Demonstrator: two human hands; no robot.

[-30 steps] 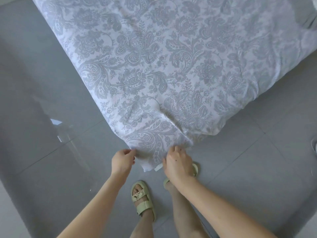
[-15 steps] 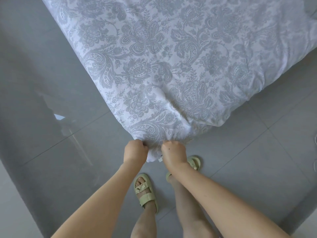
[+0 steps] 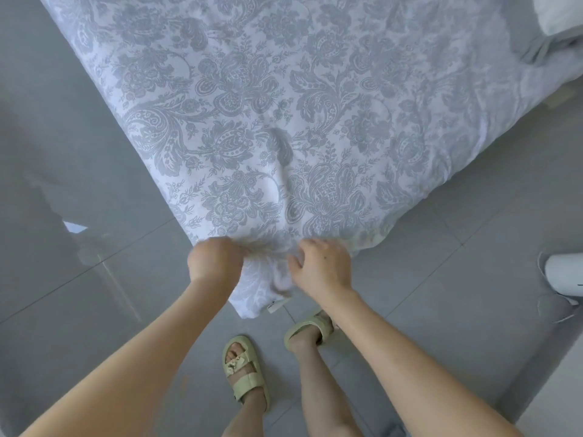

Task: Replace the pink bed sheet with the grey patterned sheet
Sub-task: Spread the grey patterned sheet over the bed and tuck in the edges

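The grey patterned sheet (image 3: pixel 284 127) covers the bed, its near corner pointing at me and hanging toward the floor. My left hand (image 3: pixel 216 260) is closed in a fist on the sheet's edge left of the corner. My right hand (image 3: pixel 321 266) grips the bunched fabric just right of it, fingers curled into the cloth. A white tag (image 3: pixel 277 302) dangles from the loose corner flap between my hands. No pink sheet is visible.
Grey tiled floor (image 3: pixel 457 294) surrounds the bed corner. My feet in pale green sandals (image 3: pixel 246 370) stand just below the corner. A white object (image 3: pixel 564 272) with a cord lies on the floor at the right edge. A white pillow (image 3: pixel 564 11) sits at the top right.
Both hands have kept hold of the sheet's corner and pulled it down toward me; the corner flap now hangs lower between them. The view has shifted, showing the white object at right.
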